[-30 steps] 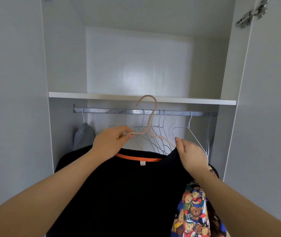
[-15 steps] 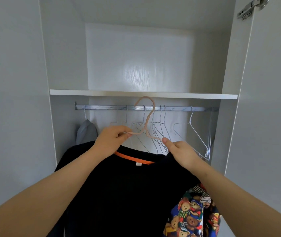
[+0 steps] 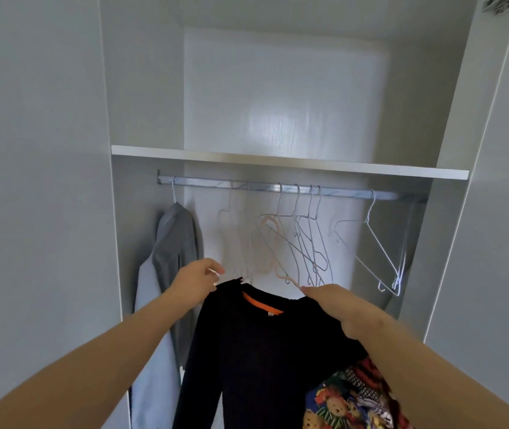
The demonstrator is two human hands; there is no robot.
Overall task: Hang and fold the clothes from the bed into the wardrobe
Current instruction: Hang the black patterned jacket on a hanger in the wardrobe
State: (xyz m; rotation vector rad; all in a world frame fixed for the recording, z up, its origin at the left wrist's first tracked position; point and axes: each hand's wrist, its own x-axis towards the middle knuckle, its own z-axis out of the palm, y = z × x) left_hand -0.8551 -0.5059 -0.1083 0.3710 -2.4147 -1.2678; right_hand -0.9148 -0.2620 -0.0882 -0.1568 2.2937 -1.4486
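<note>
Below the wardrobe rail [image 3: 203, 183], the left hand [image 3: 199, 281] has its fingers curled and pinching the left shoulder of a black sweater [image 3: 262, 351] with an orange neckband. The right hand [image 3: 336, 305] lies over the sweater's right shoulder with one finger out along the arm of a pink hanger [image 3: 273, 252]. Only its back shows, so I cannot tell whether it grips the cloth.

The sweater hangs from the two hands in front of the open wardrobe [image 3: 141, 88]. The pink hanger is blurred, and its hook sits lower than the rail, not over it. Behind it, several white wire hangers [image 3: 309, 236] hang bunched on the rail, with one more apart to the right. At the rail's left end a grey garment [image 3: 175, 249] hangs against the side wall. A white shelf [image 3: 278, 162] runs just above the rail. Teddy-bear print cloth [image 3: 340, 404] shows beneath the right forearm, beside the sweater's lower edge.
</note>
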